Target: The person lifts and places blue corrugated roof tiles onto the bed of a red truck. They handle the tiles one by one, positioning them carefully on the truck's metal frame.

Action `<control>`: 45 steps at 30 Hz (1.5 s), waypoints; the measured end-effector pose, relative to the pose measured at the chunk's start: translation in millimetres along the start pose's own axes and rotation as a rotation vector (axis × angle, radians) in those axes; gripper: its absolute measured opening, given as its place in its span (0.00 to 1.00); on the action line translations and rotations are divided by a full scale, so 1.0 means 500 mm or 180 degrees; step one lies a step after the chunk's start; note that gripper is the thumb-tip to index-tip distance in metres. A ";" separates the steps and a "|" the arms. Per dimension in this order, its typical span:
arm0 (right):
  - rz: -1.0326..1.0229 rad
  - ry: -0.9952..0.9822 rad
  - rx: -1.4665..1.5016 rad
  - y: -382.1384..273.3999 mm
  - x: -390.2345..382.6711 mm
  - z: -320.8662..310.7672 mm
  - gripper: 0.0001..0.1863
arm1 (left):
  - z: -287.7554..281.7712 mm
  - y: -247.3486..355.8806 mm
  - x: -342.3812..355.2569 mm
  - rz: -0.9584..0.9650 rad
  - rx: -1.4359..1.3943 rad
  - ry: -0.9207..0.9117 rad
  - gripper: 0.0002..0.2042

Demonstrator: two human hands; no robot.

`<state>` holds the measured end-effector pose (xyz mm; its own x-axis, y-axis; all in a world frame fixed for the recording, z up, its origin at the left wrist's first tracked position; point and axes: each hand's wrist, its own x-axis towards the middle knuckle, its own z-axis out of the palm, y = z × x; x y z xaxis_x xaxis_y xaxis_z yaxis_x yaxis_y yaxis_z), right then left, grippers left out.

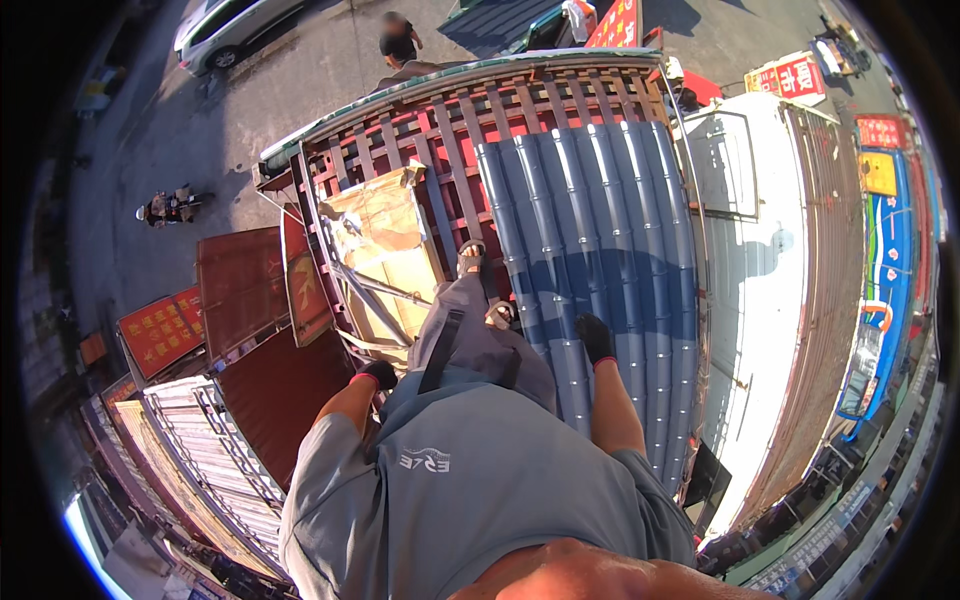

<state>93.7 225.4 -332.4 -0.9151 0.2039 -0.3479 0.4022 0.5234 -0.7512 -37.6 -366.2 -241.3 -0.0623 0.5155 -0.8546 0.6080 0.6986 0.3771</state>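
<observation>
I stand on a red slatted truck bed, my sandalled feet beside flattened cardboard with metal bars across it. At my right lies a stack or sheet of dark blue ridged roofing. My right hand, in a black glove, is over this roofing with fingers extended; whether it touches the surface I cannot tell. My left hand, gloved in black with a red cuff, is low beside my leg at the cardboard's lower edge, near a metal rail; its fingers are hidden.
Red panels and another truck's ribbed body flank me on the left. A white truck roof adjoins on the right, a blue vehicle beyond. On the road below are a person, a scooter and a white car.
</observation>
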 end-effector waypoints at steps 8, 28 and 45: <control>0.0013 -0.0993 -0.1205 -0.221 0.194 -0.026 0.11 | -0.025 -0.123 0.129 -0.0676 -0.1314 0.2043 0.09; -0.0696 -0.1491 0.0946 -1.039 1.689 0.220 0.35 | -0.945 -0.580 0.166 -0.1017 -0.3941 0.3600 0.13; -0.1602 -0.2208 -0.2934 -0.979 1.794 0.438 0.12 | -0.907 -0.760 0.038 -0.2401 -0.2241 0.4202 0.17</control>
<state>-917.9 -28.9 -399.6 -0.6407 -0.5162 -0.5683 -0.4117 0.8558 -0.3133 -628.7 -397.2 -239.1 -0.9550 -0.2364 -0.1790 -0.2925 0.8500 0.4381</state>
